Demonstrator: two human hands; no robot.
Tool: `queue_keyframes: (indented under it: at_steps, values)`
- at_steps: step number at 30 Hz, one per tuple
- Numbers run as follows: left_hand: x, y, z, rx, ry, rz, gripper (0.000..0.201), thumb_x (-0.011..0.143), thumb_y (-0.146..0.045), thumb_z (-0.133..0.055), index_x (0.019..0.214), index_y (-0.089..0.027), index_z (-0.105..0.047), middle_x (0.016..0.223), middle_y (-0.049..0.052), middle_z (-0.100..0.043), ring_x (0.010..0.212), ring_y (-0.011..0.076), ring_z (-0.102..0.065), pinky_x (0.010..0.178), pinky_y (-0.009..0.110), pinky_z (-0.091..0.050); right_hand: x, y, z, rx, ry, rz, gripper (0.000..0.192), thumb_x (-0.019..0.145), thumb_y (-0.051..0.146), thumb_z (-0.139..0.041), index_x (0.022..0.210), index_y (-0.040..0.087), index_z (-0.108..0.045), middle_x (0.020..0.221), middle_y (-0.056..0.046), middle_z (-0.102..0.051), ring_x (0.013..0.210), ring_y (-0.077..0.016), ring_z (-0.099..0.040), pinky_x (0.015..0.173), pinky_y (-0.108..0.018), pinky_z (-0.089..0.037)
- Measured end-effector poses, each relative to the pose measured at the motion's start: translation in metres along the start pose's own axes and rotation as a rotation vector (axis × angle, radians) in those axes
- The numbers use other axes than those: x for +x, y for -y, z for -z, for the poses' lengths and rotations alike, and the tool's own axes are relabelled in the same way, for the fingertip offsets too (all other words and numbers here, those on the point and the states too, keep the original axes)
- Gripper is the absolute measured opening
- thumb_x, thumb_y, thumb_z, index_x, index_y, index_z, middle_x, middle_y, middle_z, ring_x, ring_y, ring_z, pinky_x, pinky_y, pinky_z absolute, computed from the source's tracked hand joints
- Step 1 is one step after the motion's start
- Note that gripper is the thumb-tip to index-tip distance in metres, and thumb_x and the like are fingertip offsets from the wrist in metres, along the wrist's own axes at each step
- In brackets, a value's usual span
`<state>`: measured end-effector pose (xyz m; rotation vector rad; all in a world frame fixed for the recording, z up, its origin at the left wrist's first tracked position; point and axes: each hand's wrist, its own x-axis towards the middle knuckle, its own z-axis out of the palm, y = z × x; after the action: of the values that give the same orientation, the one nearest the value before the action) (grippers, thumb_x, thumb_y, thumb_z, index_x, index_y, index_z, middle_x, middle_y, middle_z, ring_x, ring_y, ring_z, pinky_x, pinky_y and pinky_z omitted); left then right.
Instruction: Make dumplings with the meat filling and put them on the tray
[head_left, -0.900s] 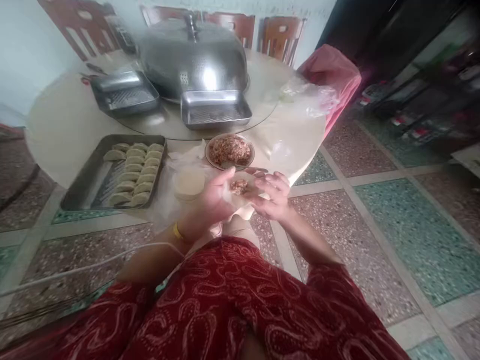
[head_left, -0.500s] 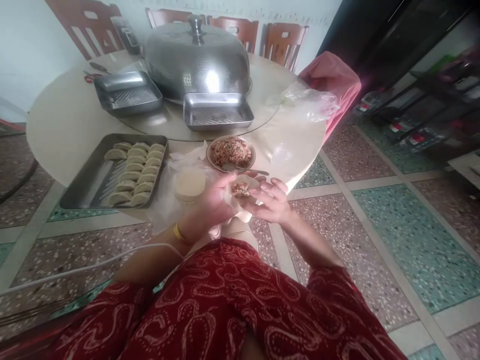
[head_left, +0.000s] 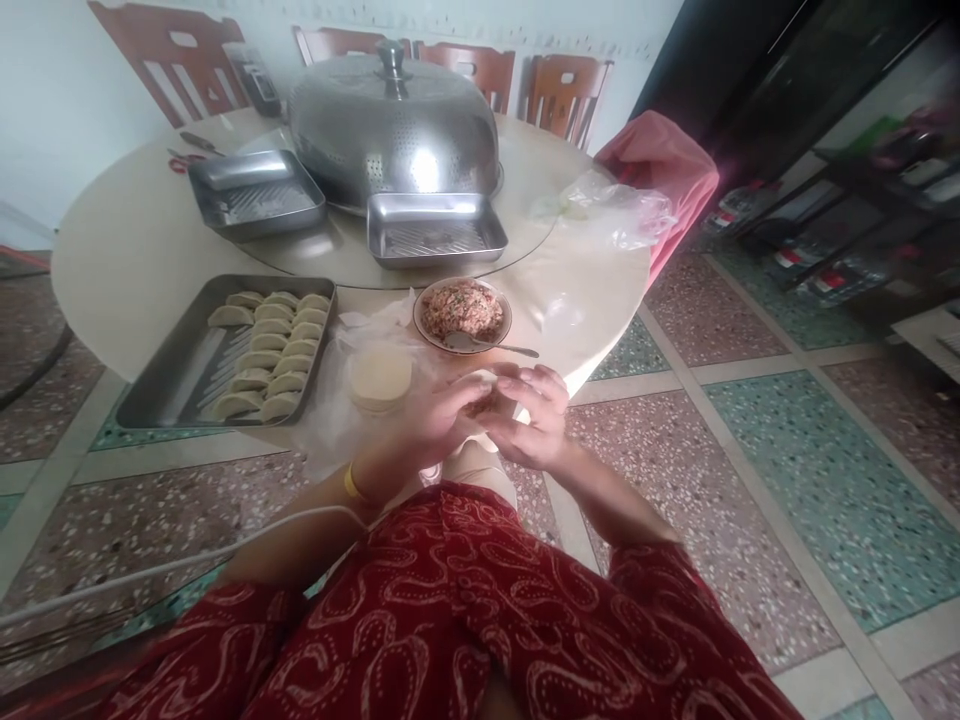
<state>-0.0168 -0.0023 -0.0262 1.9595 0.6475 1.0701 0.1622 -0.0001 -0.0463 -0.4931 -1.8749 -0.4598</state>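
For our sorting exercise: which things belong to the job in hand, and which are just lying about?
Apparently in use: held filled wrapper, wrapper stack, filling bowl, spoon, dumpling tray.
Likely lying about: red-handled tool, clear plastic bag, bottles.

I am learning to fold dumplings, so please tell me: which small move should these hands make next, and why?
Probably press the edges of the wrapper together. The left hand and right hand hold it partly folded, with filling showing between them, while the dumplings in the tray look closed.
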Motion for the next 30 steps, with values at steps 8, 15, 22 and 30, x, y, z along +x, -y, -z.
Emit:
queue_keyframes:
  at_steps: [8,15,22,30]
  values:
    - [0.000,-0.010,-0.003,0.052,0.010,0.160,0.030,0.098,-0.034,-0.046,0.100,-0.021,-0.072,0.111,0.007,-0.074,0.104,0.0218,-0.069,0.095,0.034,-0.056,0.002,0.012,0.000,0.055,0.021,-0.165,0.004,0.086,0.031,-0.065,0.090,0.032,-0.065,0.134,0.002,-0.055,0.125,-0.0243,-0.048,0.100,-0.045,-0.049]
    - [-0.006,-0.009,0.001,0.124,0.000,0.123,0.041,0.097,-0.047,-0.048,0.116,-0.019,-0.070,0.125,0.012,-0.070,0.117,0.0277,-0.065,0.106,0.040,-0.051,0.016,0.016,0.001,0.091,0.027,-0.308,0.012,0.085,0.021,-0.061,0.095,0.028,-0.061,0.137,-0.002,-0.052,0.127,-0.0262,-0.048,0.104,-0.049,-0.047]
    - [-0.007,-0.009,0.000,-0.065,-0.056,0.238,0.049,0.094,-0.052,-0.054,0.132,-0.022,-0.063,0.127,0.011,-0.069,0.122,0.0309,-0.063,0.108,0.041,-0.049,0.013,0.015,-0.001,0.093,0.072,-0.497,0.022,0.086,0.033,-0.060,0.108,0.029,-0.056,0.142,-0.005,-0.048,0.129,-0.0318,-0.047,0.103,-0.059,-0.045]
    - [0.002,-0.020,-0.002,-0.316,-0.028,0.283,0.065,0.093,-0.041,-0.058,0.153,-0.021,-0.039,0.145,0.011,-0.058,0.126,0.0275,-0.061,0.111,0.039,-0.048,0.015,0.011,0.004,0.296,0.228,-0.715,0.037,0.088,0.038,-0.063,0.123,0.030,-0.053,0.152,-0.009,-0.037,0.126,-0.0301,-0.050,0.070,-0.042,-0.062]
